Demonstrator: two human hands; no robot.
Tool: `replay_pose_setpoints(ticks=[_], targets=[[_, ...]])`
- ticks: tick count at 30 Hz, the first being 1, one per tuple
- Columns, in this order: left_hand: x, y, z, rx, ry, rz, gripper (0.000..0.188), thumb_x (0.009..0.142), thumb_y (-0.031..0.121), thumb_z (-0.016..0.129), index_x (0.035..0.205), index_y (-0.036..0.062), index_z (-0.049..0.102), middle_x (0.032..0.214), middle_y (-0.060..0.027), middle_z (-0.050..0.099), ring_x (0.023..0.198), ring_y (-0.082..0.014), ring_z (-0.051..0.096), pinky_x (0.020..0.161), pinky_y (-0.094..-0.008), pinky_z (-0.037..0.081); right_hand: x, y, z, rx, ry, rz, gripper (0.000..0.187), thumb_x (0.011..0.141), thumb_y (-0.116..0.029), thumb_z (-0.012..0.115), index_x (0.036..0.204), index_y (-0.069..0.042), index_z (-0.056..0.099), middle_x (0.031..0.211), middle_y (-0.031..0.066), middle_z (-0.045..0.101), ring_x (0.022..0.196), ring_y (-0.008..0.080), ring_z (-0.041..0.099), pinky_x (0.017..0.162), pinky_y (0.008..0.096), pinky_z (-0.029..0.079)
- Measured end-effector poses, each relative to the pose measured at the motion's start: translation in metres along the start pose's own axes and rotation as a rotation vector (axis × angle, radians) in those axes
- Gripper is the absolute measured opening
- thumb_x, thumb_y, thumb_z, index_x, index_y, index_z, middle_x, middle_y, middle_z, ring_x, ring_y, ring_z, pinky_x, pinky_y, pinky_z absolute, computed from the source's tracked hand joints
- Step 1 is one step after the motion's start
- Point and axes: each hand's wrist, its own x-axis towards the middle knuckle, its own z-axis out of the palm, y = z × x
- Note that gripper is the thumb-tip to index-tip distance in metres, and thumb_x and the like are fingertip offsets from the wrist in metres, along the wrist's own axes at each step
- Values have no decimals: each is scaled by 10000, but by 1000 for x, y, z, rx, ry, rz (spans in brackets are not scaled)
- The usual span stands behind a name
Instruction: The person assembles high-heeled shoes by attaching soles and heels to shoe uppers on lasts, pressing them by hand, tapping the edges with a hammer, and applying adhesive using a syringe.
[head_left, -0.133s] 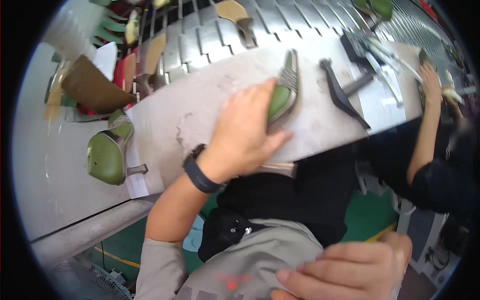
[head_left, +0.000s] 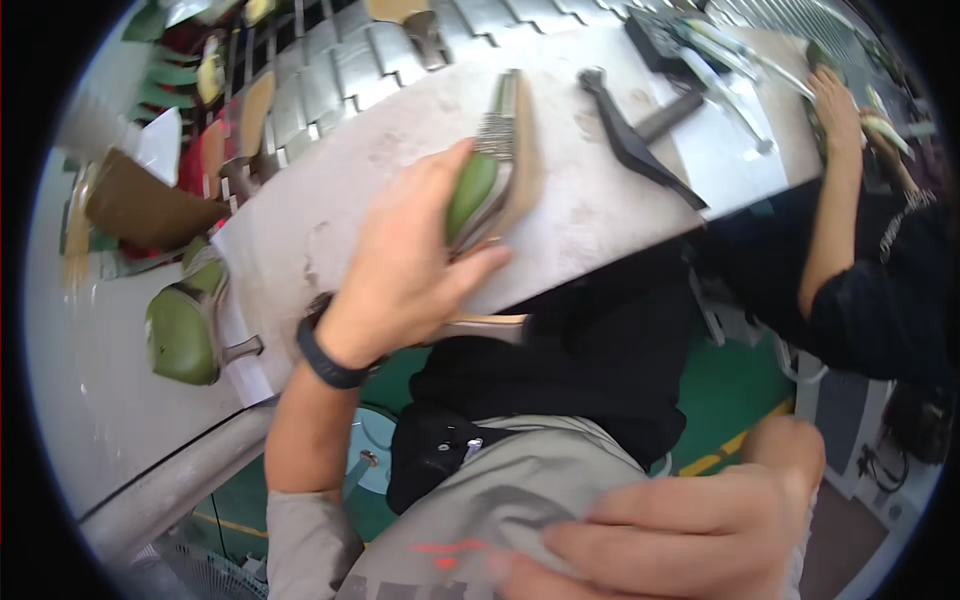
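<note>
A green high-heeled shoe (head_left: 472, 192) with a glittering band lies tilted on the pale worktable (head_left: 300, 215). My left hand (head_left: 400, 250) is closed on its near side, thumb toward me; the fingertips are partly hidden behind the shoe. Under that wrist, at the table's edge, shows part of a long tan-edged piece (head_left: 490, 327), mostly covered. My right hand (head_left: 680, 530) is raised in front of my shirt, fingers bent and smeared by motion, so whether it holds anything cannot be seen. Another green heeled shoe (head_left: 185, 335) rests to the left.
A black hammer-like tool (head_left: 635, 150) lies right of the shoe. Beyond it are a black box (head_left: 655, 45) and pale tubes over white paper (head_left: 730, 165). At the right, a co-worker's arm (head_left: 840, 150) reaches onto the table. Metal conveyor slats (head_left: 490, 30) run behind; a brown curved sheet (head_left: 150, 205) stands left.
The whole view has shifted, carrying the table's things leftward and up in the picture. My left hand and the shoe have moved slightly left against the black tool. My right hand has moved a little.
</note>
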Motion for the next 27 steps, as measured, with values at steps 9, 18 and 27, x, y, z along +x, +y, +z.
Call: replay_pose_setpoints(ticks=[9, 18, 27], targets=[[-14, 1, -7, -67, -31, -67, 821, 913, 242, 814, 1575, -73, 445, 1390, -284, 625, 1300, -449, 597, 1135, -458, 452, -31, 190, -62, -761, -264, 296, 466, 856, 38, 630, 1298, -72, 727, 1047, 130, 716, 1006, 338, 689, 915, 431, 561], [-4, 1, -4, -81, 38, 43, 798, 939, 154, 759, 1612, -85, 403, 1499, -339, 574, 1344, -473, 606, 1157, -464, 451, -41, 196, -42, -574, -362, 371, 476, 847, 47, 652, 1308, -63, 701, 996, 140, 617, 924, 346, 637, 836, 430, 542], [7, -1, -6, 11, 4, 167, 998, 834, 202, 840, 1652, -69, 336, 1630, -343, 448, 1390, -469, 588, 1106, -494, 497, -42, 160, 8, 499, 459, 662, 244, 984, -46, 694, 1216, 28, 701, 1120, 158, 763, 964, 158, 723, 872, 338, 586]])
